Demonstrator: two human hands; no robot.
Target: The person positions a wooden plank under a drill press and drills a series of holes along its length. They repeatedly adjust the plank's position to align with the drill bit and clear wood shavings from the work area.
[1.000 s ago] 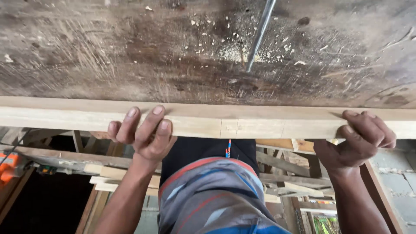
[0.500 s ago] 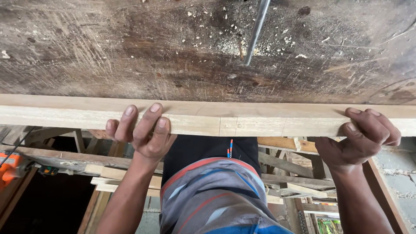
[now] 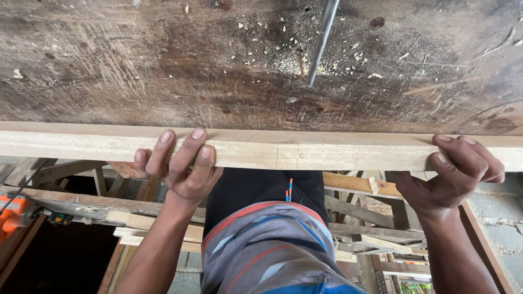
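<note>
Left hand [image 3: 182, 169] is curled over the near edge of a pale timber strip [image 3: 305, 152], fingers on its top face; right hand [image 3: 455, 174] grips the same strip toward 3 o'clock. Since a second ago neither grip has shifted; the strip lies where it did along the near edge of the worn workbench [image 3: 163, 71]. Judgement: it is being held steady, not repositioned. A metal rod [image 3: 322, 41] stands at 12 o'clock amid sawdust. An orange tool [image 3: 12, 215] sits at 8 o'clock.

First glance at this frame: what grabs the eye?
The pale wooden strip running across the near edge of the dark, scarred workbench, with the left hand and right hand curled over it. Behind it, a metal rod stands among sawdust at top centre; an orange power tool sits low left.
</note>
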